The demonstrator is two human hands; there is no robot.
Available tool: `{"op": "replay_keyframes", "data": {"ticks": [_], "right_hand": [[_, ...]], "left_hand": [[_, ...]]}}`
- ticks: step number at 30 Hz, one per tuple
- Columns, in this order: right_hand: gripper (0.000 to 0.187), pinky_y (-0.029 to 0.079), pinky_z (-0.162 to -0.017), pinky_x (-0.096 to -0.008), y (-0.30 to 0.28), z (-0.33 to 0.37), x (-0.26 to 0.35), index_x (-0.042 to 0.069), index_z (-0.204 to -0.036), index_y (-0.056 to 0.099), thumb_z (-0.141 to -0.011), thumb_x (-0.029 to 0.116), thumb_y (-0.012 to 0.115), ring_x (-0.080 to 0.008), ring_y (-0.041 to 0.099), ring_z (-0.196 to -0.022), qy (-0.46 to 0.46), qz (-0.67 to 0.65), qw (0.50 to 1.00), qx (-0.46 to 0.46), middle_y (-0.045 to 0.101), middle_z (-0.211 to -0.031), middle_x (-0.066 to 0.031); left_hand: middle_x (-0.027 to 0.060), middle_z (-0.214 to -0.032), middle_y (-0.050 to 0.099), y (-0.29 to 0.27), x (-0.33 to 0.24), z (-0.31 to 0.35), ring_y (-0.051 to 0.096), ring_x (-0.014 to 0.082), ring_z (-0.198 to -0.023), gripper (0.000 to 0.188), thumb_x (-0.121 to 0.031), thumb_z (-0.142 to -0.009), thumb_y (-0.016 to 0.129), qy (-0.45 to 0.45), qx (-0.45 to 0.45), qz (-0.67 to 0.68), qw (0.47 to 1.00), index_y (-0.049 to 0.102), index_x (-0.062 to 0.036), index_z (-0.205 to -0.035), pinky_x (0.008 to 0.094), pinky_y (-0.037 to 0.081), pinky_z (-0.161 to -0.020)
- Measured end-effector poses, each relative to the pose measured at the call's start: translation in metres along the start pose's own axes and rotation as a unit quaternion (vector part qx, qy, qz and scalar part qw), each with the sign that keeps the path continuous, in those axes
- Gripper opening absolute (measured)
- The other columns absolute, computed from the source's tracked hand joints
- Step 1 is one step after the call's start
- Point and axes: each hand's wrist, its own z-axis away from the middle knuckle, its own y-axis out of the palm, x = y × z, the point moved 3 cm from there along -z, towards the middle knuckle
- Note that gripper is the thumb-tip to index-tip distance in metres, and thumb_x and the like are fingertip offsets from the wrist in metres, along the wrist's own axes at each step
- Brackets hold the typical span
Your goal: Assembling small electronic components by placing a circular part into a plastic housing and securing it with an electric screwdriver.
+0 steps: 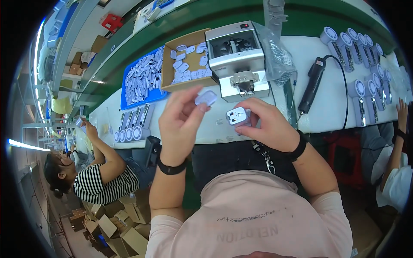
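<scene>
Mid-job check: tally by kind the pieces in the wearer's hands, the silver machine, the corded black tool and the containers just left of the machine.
Held pieces: 2 (pale plate in left hand, white housing in right hand)
Silver machine: 1
Corded black tool: 1
Containers: 2 (cardboard box, blue tray)
Total: 6

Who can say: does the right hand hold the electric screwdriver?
No: the right hand holds a white plastic housing; the electric screwdriver lies apart.
</scene>
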Motion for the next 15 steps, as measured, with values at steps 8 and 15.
{"op": "replay_keyframes", "data": {"ticks": [8, 15], "right_hand": [[0.046, 0.051, -0.07, -0.0287, 0.0, 0.002, -0.002, 0.004, -0.125, 0.066, -0.083, 0.009, 0.086, -0.0151, 0.062, -0.076, -0.009, 0.009, 1.0, -0.002, 0.065, -0.107, -0.0066], [0.046, 0.051, -0.068, -0.0294, -0.001, 0.0, -0.002, 0.005, -0.124, 0.066, -0.083, 0.011, 0.087, -0.0149, 0.061, -0.075, 0.006, 0.017, 1.0, -0.002, 0.065, -0.102, -0.0061]], "left_hand": [[0.0109, -0.118, 0.064, 0.025, 0.008, 0.014, 0.071, 0.0195, -0.105, 0.027, 0.009, -0.092, 0.073, 0.062, 0.056, 0.001, 0.996, 0.07, 0.0016, -0.118, 0.0298, 0.056, -0.091], [0.013, -0.114, 0.065, 0.02, 0.003, 0.011, 0.067, 0.025, -0.103, 0.031, 0.011, -0.085, 0.075, 0.215, 0.105, -0.156, 0.958, 0.07, 0.0005, -0.114, 0.0332, 0.055, -0.089]]}}
